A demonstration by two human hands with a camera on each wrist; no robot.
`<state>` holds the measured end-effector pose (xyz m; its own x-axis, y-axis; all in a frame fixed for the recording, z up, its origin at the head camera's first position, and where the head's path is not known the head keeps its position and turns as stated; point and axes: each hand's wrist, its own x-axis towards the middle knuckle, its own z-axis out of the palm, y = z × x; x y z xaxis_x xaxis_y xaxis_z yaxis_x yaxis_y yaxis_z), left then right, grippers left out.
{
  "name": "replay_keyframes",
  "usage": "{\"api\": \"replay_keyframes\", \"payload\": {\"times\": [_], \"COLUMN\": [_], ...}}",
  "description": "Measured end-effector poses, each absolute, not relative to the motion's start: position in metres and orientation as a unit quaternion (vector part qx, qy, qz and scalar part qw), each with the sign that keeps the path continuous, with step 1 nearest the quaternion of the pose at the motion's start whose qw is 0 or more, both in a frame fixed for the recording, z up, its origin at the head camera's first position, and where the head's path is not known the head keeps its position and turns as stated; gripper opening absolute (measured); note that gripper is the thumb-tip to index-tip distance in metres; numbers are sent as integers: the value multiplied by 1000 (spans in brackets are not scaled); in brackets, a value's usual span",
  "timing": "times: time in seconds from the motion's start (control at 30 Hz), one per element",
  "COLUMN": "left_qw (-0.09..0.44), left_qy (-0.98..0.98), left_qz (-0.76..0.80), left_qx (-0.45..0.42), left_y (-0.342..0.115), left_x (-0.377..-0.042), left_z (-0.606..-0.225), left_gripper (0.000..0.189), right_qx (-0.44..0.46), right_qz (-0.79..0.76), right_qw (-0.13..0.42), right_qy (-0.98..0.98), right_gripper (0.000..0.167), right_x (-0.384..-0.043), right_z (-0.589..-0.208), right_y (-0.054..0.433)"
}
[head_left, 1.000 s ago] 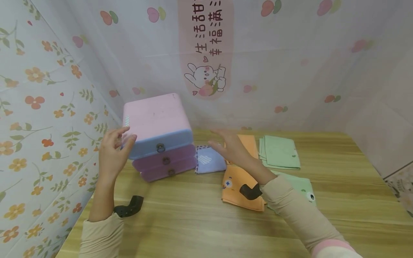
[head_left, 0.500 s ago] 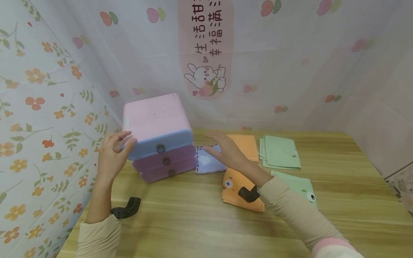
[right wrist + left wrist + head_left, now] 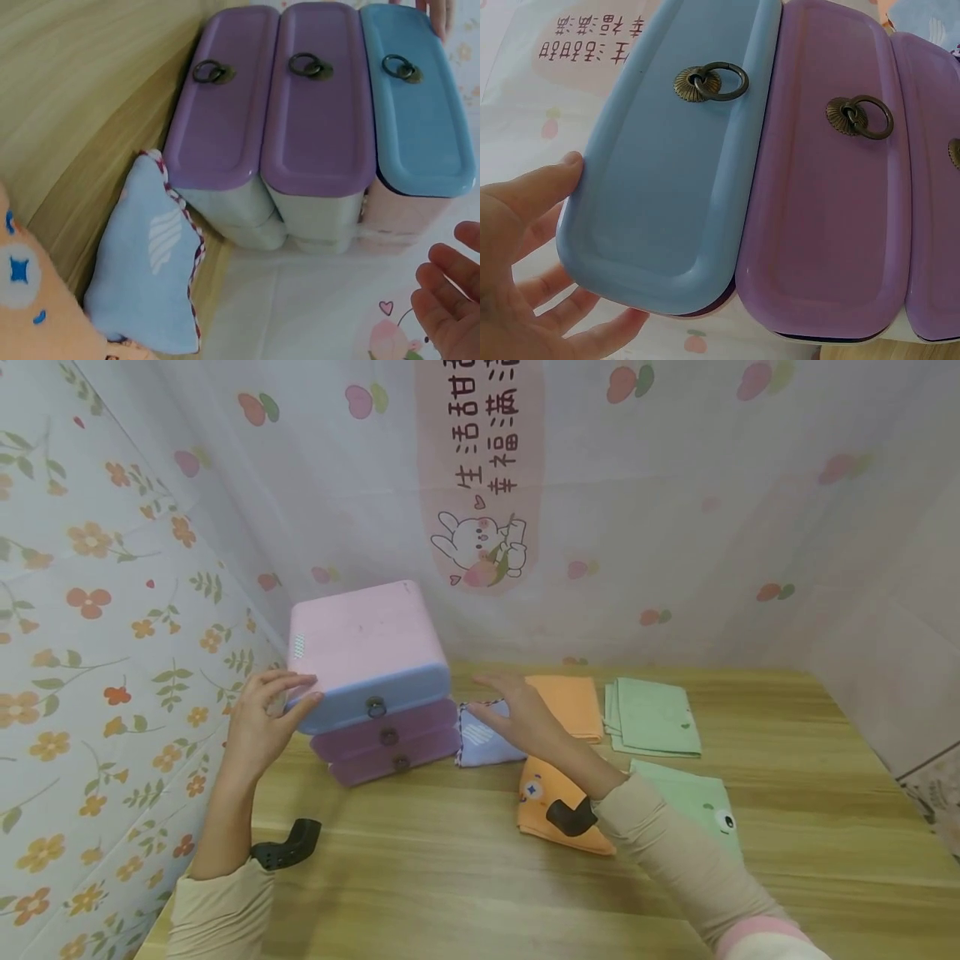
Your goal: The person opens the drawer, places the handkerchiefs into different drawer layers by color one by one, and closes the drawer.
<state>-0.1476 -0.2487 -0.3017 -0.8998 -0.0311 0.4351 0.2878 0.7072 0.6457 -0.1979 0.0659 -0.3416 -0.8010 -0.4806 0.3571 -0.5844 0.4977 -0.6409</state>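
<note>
A three-drawer box (image 3: 363, 631) with a pink top, one blue drawer front (image 3: 656, 172) and two purple drawer fronts (image 3: 825, 195) stands at the back left of the table. Each front carries a brass ring pull (image 3: 712, 82). At the blue drawer's left end is my left hand (image 3: 262, 718), its thumb tip right at the upper edge and its loosely bent fingers beside the corner. My right hand (image 3: 525, 718) hovers over a folded blue cloth (image 3: 146, 255) to the right of the box, fingers extended and holding nothing.
Two folded orange cloths (image 3: 566, 706) and two folded green cloths (image 3: 652, 717) lie right of the blue cloth on the wooden table (image 3: 420, 877). A patterned curtain (image 3: 637, 510) hangs behind, and a floral one (image 3: 82, 635) borders the left side.
My left hand has shifted slightly down along the box's front left corner. My right hand has drifted a little left. The drawers and cloths stay put.
</note>
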Motion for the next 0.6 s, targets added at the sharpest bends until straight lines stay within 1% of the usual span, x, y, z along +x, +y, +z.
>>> {"api": "replay_keyframes", "payload": {"times": [0.33, 0.6], "left_qw": [214, 201], "left_qy": [-897, -898], "left_qz": [-379, -384], "left_qx": [-79, -80], "left_y": [-250, -251], "left_x": [-148, -147], "left_z": [-304, -303], "left_gripper": [27, 30], "right_qx": [321, 335], "right_qz": [443, 483], "right_qw": [51, 39], "right_qy": [-835, -808], "right_gripper": [44, 42], "right_x": [-195, -194], "right_z": [-346, -353], "right_y": [56, 47]}}
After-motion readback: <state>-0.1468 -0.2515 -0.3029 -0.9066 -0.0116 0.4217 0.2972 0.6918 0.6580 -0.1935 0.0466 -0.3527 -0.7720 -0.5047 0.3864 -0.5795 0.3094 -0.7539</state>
